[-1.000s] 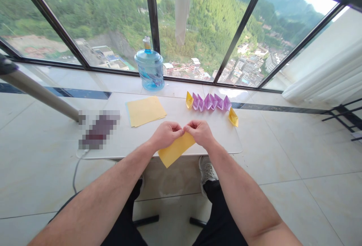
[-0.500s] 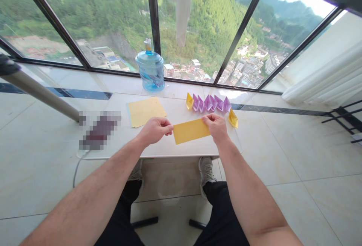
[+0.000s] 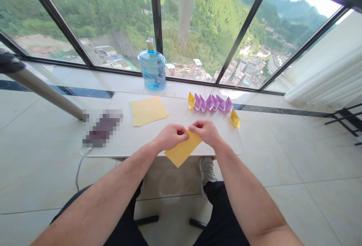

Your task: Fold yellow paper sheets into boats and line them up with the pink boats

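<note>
A folded yellow paper [image 3: 182, 150] hangs tilted over the front edge of the white table [image 3: 130, 140]. My left hand [image 3: 170, 136] and my right hand [image 3: 205, 131] sit close together above it, both pinched shut on its upper corner. A stack of yellow sheets [image 3: 148, 110] lies on the table to the left. At the back stands a row of purple folded paper pieces [image 3: 212, 103], with a yellow folded piece [image 3: 191, 100] at its left end and another yellow folded piece [image 3: 235, 119] to the right.
A blue water jug [image 3: 152, 68] stands on the sill by the window. A blurred dark object [image 3: 102, 129] lies at the table's left, with a cable [image 3: 78, 168] running down. A slanted pole [image 3: 42, 91] crosses the left. My legs and a shoe [image 3: 207, 170] are under the table.
Half a second ago my hands held the yellow paper spread wide and level over the table. They have come back together, and the paper now hangs tilted at the front edge.
</note>
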Tool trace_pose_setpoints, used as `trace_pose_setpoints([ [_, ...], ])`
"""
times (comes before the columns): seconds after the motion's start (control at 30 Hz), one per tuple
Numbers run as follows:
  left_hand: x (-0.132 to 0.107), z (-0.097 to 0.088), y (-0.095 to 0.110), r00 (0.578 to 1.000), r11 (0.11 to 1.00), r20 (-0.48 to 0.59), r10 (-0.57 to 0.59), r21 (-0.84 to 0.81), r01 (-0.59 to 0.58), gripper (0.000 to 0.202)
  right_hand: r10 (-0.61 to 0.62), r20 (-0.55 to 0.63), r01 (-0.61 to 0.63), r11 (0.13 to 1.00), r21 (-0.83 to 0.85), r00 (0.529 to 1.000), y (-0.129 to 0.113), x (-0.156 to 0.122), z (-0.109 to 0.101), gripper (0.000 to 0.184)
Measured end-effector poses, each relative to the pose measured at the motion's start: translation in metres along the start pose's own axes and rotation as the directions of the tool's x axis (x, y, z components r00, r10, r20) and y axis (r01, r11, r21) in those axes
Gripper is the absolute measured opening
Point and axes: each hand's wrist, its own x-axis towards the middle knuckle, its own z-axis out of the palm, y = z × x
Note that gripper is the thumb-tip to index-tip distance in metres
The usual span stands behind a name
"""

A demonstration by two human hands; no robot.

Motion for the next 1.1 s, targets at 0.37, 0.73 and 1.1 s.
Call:
trace_pose_setpoints([
  [0.37,0.009,-0.01,-0.014,0.903,0.807,-0.326,-0.279,-0.59,0.037,0.044,0.148,0.042,-0.154,0.969,0.192,0.988,0.009,0.001,0.016,0.037],
  [0.73,0.013,-0.043,-0.007,0.939,0.919,-0.296,-0.174,-0.391,0.047,0.048,0.122,0.011,-0.123,0.991,0.053,0.992,0.005,0.003,-0.008,0.021],
  [1.1,0.01,-0.051,-0.013,0.988,0.972,-0.074,-0.134,0.185,0.145,0.03,0.136,0.083,-0.14,0.989,0.05,0.987,0.011,0.007,-0.007,0.021],
])
